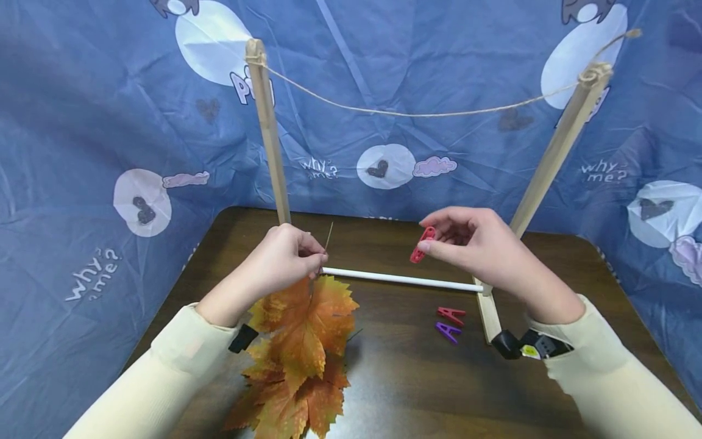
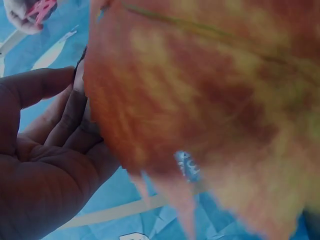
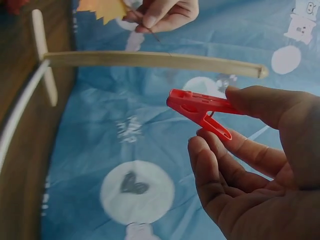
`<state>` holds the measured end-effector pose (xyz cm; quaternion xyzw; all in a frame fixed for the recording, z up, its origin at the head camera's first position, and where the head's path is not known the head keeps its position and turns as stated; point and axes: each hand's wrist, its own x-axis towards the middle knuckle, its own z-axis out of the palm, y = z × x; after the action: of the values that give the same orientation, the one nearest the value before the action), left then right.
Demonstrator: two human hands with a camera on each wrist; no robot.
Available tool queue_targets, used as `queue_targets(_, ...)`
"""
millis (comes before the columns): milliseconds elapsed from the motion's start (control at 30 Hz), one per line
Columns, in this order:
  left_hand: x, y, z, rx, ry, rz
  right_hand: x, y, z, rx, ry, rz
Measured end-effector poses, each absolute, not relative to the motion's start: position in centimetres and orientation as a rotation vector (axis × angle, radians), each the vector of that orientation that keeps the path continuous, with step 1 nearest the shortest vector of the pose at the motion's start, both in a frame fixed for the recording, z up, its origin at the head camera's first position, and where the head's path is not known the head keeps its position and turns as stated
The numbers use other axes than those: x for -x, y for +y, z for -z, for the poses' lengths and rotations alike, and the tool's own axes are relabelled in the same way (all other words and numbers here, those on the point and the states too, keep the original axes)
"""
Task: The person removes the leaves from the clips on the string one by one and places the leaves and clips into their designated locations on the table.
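My left hand [image 1: 290, 256] pinches the thin stem of an orange artificial maple leaf [image 1: 309, 326], which hangs below the fingers. In the left wrist view the leaf [image 2: 200, 100] fills most of the picture. My right hand [image 1: 474, 241] pinches a red clothespin [image 3: 200, 110] between thumb and fingers, its jaw end pointing away from the palm. Above both hands a twine line [image 1: 406, 114] sags between two wooden posts. A second red clothespin [image 1: 451, 315] and a purple clothespin [image 1: 448, 332] lie on the table near the right post's foot.
More maple leaves [image 1: 307, 405] lie on the dark wooden table [image 1: 406, 378] beneath the held one. A white rod [image 1: 406, 280] joins the left post [image 1: 270, 134] and right post [image 1: 559, 152] low down. Behind hangs a blue printed cloth [image 1: 340, 73].
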<state>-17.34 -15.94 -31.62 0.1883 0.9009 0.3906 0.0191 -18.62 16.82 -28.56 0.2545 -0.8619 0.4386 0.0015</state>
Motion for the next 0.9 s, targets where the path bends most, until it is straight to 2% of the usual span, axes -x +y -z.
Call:
queue_targets(467,17.1,-16.8,35.4,-0.489,2.669,-1.216,17.5,19.1,34.9,-0.704,-2.831,-1.532)
queue_targets(900,16.6,-17.1,38.7,-0.435,2.631,-1.13,16.6,20.3,39.0,-0.721,-2.946,-1.345)
